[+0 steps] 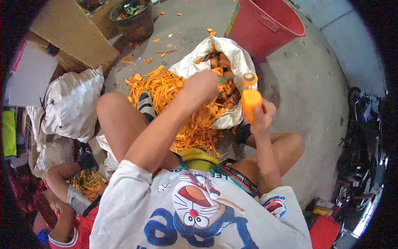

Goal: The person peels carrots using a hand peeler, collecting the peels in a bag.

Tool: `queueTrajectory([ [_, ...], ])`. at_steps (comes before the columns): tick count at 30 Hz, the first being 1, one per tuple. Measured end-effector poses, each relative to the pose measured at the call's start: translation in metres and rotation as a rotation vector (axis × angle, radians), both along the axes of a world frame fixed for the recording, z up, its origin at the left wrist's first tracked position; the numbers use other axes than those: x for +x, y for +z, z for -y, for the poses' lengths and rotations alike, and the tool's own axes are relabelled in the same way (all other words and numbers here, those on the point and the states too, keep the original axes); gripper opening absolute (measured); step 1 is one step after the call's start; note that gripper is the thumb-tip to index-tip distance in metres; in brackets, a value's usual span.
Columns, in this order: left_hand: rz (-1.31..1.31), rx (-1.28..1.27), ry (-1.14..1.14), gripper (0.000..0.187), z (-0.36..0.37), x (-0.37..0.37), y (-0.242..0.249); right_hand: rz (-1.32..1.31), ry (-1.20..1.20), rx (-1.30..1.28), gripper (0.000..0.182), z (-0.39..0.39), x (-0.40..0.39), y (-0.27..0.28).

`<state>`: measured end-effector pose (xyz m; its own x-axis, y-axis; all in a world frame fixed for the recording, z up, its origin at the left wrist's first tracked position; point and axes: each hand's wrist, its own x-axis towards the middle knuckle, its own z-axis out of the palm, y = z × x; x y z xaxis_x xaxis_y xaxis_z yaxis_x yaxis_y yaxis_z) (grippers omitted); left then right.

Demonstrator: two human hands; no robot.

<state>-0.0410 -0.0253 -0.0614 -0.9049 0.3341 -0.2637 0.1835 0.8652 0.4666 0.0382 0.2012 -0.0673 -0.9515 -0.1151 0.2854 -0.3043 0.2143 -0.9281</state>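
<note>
My right hand (262, 114) is wrapped round a carrot (251, 101), held upright with its cut, brownish end at the top and smooth bright orange sides. My left hand (203, 87) is closed on a small tool with a green part (225, 79); the rest is hidden by the fist. The tool is to the left of the carrot and apart from it. Below both hands an open white sack (244, 54) holds brown, unpeeled carrots (222, 62). A big heap of orange peelings (166, 87) lies left of the sack and down between my legs.
A red bucket (265, 31) stands beyond the sack, and a dark tub (132, 20) at the back left. A full white sack (72, 103) and cardboard (74, 31) are on the left. Another person's arm (62, 224) shows at lower left. Dark clutter (360, 166) lines the right.
</note>
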Motion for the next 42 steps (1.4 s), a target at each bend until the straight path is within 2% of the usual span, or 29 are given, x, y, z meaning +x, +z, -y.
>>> queueTrajectory([
  [1, -0.015, -0.056, -0.051, 0.022, 0.016, -0.015, -0.022, -0.168, -0.044, 0.129, 0.071, 0.016, 0.007, 0.016],
  [2, -0.023, -0.045, -0.024, 0.022, 0.024, -0.014, -0.008, -0.179, 0.072, -0.081, 0.069, 0.03, 0.009, 0.025],
  [4, -0.005, -0.024, 0.124, 0.025, 0.033, -0.015, 0.021, 0.198, 0.025, -0.297, 0.066, 0.036, 0.007, 0.035],
  [5, -0.092, 0.034, 0.139, 0.028, 0.041, -0.017, 0.025, 0.176, 0.009, -0.306, 0.066, 0.035, -0.004, 0.04],
  [7, -0.17, 0.072, 0.167, 0.029, 0.061, -0.018, 0.035, 0.669, -0.1, -0.707, 0.063, 0.021, -0.05, 0.055],
  [9, -0.216, 0.12, 0.204, 0.03, 0.071, -0.016, 0.041, 0.642, 0.048, -0.919, 0.058, -0.019, -0.133, 0.073],
  [10, -0.229, 0.132, 0.238, 0.029, 0.074, -0.011, 0.047, 0.5, 0.31, -0.949, 0.058, -0.044, -0.174, 0.091],
  [12, -0.239, 0.138, 0.276, 0.029, 0.076, -0.005, 0.055, 0.32, 0.136, -0.943, 0.054, -0.053, -0.222, 0.141],
  [15, -0.242, 0.185, 0.263, 0.027, 0.084, 0.003, 0.065, 0.255, 0.005, -0.946, 0.05, -0.044, -0.245, 0.141],
  [17, -0.362, 0.233, 0.289, 0.025, 0.094, 0.005, 0.079, 0.411, 0.11, -0.468, 0.043, -0.017, -0.23, 0.058],
  [18, -0.354, 0.229, 0.295, 0.025, 0.098, 0.007, 0.081, 0.482, 0.005, -0.388, 0.039, 0.003, -0.21, 0.018],
  [19, -0.386, 0.264, 0.305, 0.024, 0.103, 0.008, 0.083, 0.437, 0.125, -0.073, 0.036, -0.002, -0.2, -0.042],
  [20, -0.42, 0.298, 0.313, 0.023, 0.106, 0.008, 0.083, 0.671, -0.015, -0.073, 0.035, 0.033, -0.157, -0.046],
  [21, -0.398, 0.286, 0.327, 0.024, 0.11, 0.007, 0.082, 0.81, -0.131, 0.221, 0.038, 0.022, -0.157, -0.129],
  [22, -0.391, 0.282, 0.327, 0.024, 0.112, 0.006, 0.08, 0.559, -0.077, 0.549, 0.045, 0.012, -0.137, -0.214],
  [23, -0.404, 0.275, 0.319, 0.023, 0.115, 0.005, 0.079, 0.786, -0.19, 0.394, 0.056, 0.044, -0.109, -0.199],
  [24, -0.418, 0.269, 0.31, 0.023, 0.116, 0.004, 0.078, 0.906, -0.134, 0.61, 0.066, 0.048, -0.102, -0.245],
  [25, -0.411, 0.265, 0.309, 0.023, 0.117, 0.002, 0.078, 0.742, -0.31, 0.548, 0.065, 0.078, -0.071, -0.26],
  [26, -0.413, 0.27, 0.313, 0.023, 0.118, 0.002, 0.078, 0.477, -0.273, 0.453, 0.062, 0.099, -0.051, -0.283],
  [27, -0.412, 0.277, 0.318, 0.023, 0.118, 0.002, 0.078, 0.463, -0.279, 0.482, 0.067, 0.135, -0.026, -0.225],
  [29, -0.422, 0.271, 0.316, 0.023, 0.118, 0.0, 0.077, 0.235, -0.161, 0.552, 0.075, 0.169, -0.006, -0.228],
  [32, -0.421, 0.281, 0.312, 0.026, 0.116, -0.005, 0.08, 0.134, -0.019, 0.752, 0.084, 0.181, -0.012, -0.234],
  [33, -0.401, 0.294, 0.308, 0.03, 0.115, -0.006, 0.08, 0.314, 0.107, 0.586, 0.068, 0.164, -0.019, -0.228],
  [35, -0.407, 0.301, 0.305, 0.03, 0.115, -0.007, 0.077, 0.527, 0.051, 0.348, 0.045, 0.129, -0.038, -0.246],
  [37, -0.42, 0.305, 0.314, 0.03, 0.115, -0.009, 0.077, 0.485, -0.257, 0.309, 0.022, 0.088, -0.054, -0.268],
  [38, -0.415, 0.275, 0.31, 0.025, 0.115, -0.009, 0.078, 0.548, -0.464, 0.329, 0.022, 0.079, -0.06, -0.268],
  [39, -0.41, 0.245, 0.303, 0.022, 0.115, -0.009, 0.079, 0.676, -0.573, 0.144, 0.024, 0.064, -0.065, -0.28],
  [40, -0.411, 0.241, 0.302, 0.022, 0.114, -0.009, 0.078, 0.677, -0.571, 0.141, 0.024, 0.057, -0.075, -0.285],
  [42, -0.425, 0.243, 0.287, 0.021, 0.112, -0.009, 0.077, 0.987, -0.625, 0.264, 0.037, 0.048, -0.1, -0.291],
])
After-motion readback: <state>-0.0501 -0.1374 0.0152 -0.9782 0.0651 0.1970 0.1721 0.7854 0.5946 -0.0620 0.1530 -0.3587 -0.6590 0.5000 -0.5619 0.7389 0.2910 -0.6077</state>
